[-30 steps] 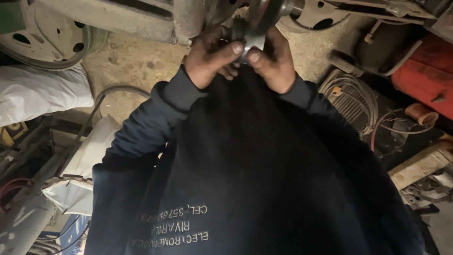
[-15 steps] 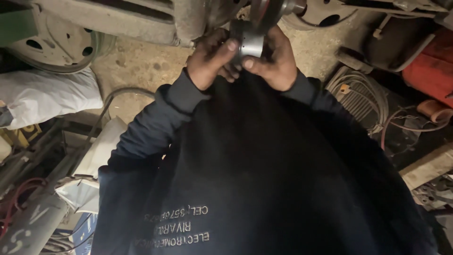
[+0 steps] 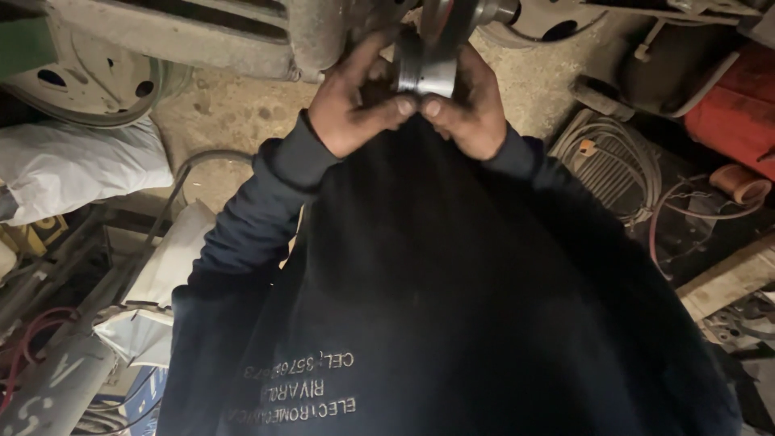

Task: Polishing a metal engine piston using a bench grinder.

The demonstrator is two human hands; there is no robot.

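Both hands are raised together ahead of the chest, arms bent in dark sleeves. The left hand (image 3: 351, 105) and right hand (image 3: 468, 109) curl inward, fingertips nearly meeting, thumbs pressing.

white sack (image 3: 73, 173) upper left, blue box (image 3: 149, 391) lower left

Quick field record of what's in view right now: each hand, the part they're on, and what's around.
left hand: gripping the metal ring from its left side, thumb on the lower edge
right hand: gripping the same ring from the right
metal ring: short grey cylinder, held up between both hands
above: grey machine body
left: white sack
right: coiled wire, red container
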